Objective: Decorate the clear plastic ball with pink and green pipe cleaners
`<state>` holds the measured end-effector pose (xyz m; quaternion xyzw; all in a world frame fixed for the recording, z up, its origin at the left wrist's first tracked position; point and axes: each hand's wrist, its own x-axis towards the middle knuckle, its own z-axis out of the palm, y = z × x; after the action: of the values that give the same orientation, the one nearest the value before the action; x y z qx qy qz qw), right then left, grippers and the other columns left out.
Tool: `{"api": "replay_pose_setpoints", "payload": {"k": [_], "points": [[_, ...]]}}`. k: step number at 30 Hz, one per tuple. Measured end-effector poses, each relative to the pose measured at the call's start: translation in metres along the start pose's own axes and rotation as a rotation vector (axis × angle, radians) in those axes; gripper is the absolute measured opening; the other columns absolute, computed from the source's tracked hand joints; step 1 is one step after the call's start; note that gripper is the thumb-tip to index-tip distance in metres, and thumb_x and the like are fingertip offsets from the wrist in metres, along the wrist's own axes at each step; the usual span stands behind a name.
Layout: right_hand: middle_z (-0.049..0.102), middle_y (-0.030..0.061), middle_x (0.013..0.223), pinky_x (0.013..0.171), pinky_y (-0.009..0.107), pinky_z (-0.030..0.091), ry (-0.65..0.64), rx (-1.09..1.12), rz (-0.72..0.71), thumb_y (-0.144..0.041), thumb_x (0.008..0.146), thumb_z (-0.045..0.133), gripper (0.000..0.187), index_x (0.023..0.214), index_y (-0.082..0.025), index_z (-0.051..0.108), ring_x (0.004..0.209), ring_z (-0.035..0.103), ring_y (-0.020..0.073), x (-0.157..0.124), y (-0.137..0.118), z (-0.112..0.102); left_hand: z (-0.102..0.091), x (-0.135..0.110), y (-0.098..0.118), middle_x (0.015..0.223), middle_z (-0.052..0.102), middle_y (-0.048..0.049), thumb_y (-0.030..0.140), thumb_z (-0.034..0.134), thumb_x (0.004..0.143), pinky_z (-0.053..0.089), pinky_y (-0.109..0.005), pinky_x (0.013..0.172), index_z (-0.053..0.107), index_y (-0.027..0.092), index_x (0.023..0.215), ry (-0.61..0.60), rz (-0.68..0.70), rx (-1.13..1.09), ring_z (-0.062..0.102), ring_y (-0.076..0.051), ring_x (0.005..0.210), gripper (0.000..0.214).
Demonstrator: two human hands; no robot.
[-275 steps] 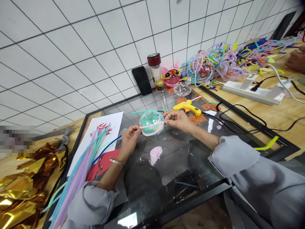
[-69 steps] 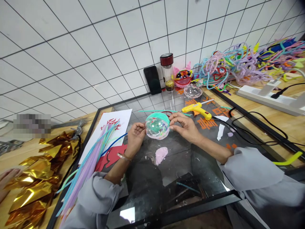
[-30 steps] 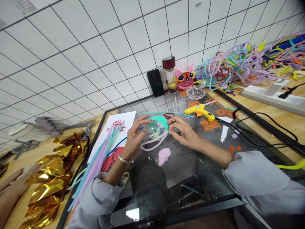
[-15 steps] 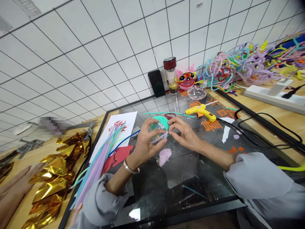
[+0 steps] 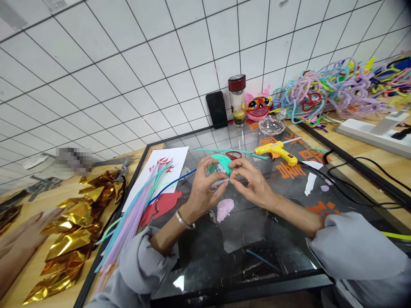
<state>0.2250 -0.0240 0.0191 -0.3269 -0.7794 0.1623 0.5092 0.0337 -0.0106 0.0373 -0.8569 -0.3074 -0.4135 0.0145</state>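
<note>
My left hand (image 5: 205, 184) is closed around a small round piece covered in rows of green pipe cleaner (image 5: 222, 161). A clear or shiny part shows in its middle. Along its near edge runs a lilac pipe cleaner (image 5: 219, 184). My right hand (image 5: 252, 182) pinches at the right edge of the piece, where the lilac strand ends; the fingertips hide exactly what is gripped. Just below the hands, a lilac fan-shaped pad (image 5: 225, 209) lies on the dark glass tabletop (image 5: 257, 226).
A yellow glue gun (image 5: 276, 152) with a black cord lies to the right, near red-handled scissors (image 5: 233, 155). Pipe cleaners (image 5: 130, 231) lie bundled at left beside red cutouts (image 5: 163, 207). A bottle (image 5: 238, 100) and phone (image 5: 216, 110) stand behind. Another person's hand (image 5: 28, 231) rests by gold foil (image 5: 69, 233).
The camera view has shifted slightly, so the scene sits a little differently. Both hands stay on the green piece, with my right fingers still pinching at its edge.
</note>
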Motion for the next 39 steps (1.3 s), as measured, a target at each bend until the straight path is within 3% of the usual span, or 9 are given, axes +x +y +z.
{"api": "replay_pose_setpoints", "payload": {"k": [7,11,14,17,21,27,30,34,39], "points": [[0.06,0.0091,0.105,0.091,0.044,0.048,0.058,-0.091,0.007,-0.024,0.094,0.051,0.01,0.096,-0.022,0.06,0.104,0.06,0.0245,0.008,0.007,-0.016,0.0,-0.002,-0.006,0.122,0.054,-0.0076,0.02,0.07,0.083,0.047,-0.05,0.11,0.069,0.021,0.085,0.057,-0.065,-0.103,0.053,-0.024,0.124,0.002],[0.061,0.0181,0.109,0.091,0.054,0.044,0.243,-0.609,0.267,-0.039,0.094,0.05,0.026,0.104,-0.017,0.061,0.105,0.058,0.0336,0.013,0.032,-0.049,-0.001,-0.004,-0.009,0.121,0.055,-0.009,0.018,0.072,0.082,0.044,-0.052,0.111,0.071,0.018,0.081,0.079,-0.11,-0.195,0.052,-0.026,0.128,0.001],[0.062,0.0281,0.104,0.087,0.062,0.042,0.108,-0.88,0.49,-0.058,0.087,0.055,0.051,0.095,-0.008,0.062,0.104,0.058,0.043,0.008,0.054,-0.07,0.001,-0.006,-0.01,0.12,0.057,-0.009,0.019,0.073,0.081,0.043,-0.053,0.112,0.07,0.017,0.078,0.105,-0.127,-0.23,0.053,-0.026,0.127,0.005],[0.063,0.0321,0.098,0.08,0.061,0.044,0.008,-0.955,0.591,-0.067,0.079,0.059,0.059,0.085,-0.008,0.064,0.1,0.061,0.0457,0.001,0.07,-0.08,0.003,-0.007,-0.011,0.117,0.059,-0.0089,0.019,0.073,0.081,0.044,-0.053,0.111,0.068,0.016,0.076,0.14,-0.125,-0.244,0.055,-0.025,0.126,0.008],[0.065,0.0317,0.095,0.071,0.056,0.048,-0.005,-0.951,0.681,-0.065,0.073,0.066,0.055,0.082,-0.011,0.065,0.094,0.064,0.0455,0.001,0.079,-0.084,0.006,-0.007,-0.011,0.116,0.06,-0.0092,0.018,0.072,0.082,0.046,-0.053,0.109,0.067,0.016,0.075,0.181,-0.09,-0.237,0.056,-0.026,0.126,0.009],[0.069,0.0235,0.088,0.066,0.048,0.049,-0.111,-0.973,0.898,-0.048,0.079,0.061,0.034,0.082,-0.015,0.069,0.087,0.068,0.0412,0.014,0.069,-0.091,0.01,-0.008,-0.013,0.111,0.063,-0.008,0.02,0.072,0.082,0.049,-0.052,0.106,0.066,0.017,0.078,0.23,-0.049,-0.167,0.057,-0.026,0.126,0.008],[0.07,0.0232,0.084,0.064,0.045,0.048,-0.059,-0.958,0.907,-0.047,0.079,0.058,0.037,0.086,-0.013,0.071,0.084,0.069,0.0409,0.019,0.058,-0.097,0.012,-0.008,-0.015,0.109,0.063,-0.0076,0.02,0.072,0.083,0.05,-0.051,0.105,0.066,0.017,0.079,0.232,-0.029,-0.162,0.057,-0.026,0.125,0.008],[0.07,0.0207,0.089,0.069,0.046,0.049,0.125,-0.971,0.855,-0.045,0.075,0.06,0.041,0.097,-0.011,0.071,0.088,0.067,0.0395,0.022,0.05,-0.105,0.013,-0.009,-0.015,0.109,0.063,-0.0083,0.019,0.071,0.083,0.051,-0.051,0.104,0.065,0.017,0.079,0.224,-0.031,-0.179,0.058,-0.027,0.124,0.008],[0.067,0.0125,0.086,0.074,0.043,0.052,0.275,-0.849,0.549,-0.041,0.069,0.066,0.036,0.093,-0.015,0.069,0.081,0.064,0.0297,0.022,0.048,-0.106,0.012,-0.01,-0.014,0.11,0.062,-0.0098,0.015,0.068,0.083,0.048,-0.053,0.105,0.066,0.017,0.082,0.223,-0.016,-0.23,0.058,-0.027,0.123,0.004]]}}
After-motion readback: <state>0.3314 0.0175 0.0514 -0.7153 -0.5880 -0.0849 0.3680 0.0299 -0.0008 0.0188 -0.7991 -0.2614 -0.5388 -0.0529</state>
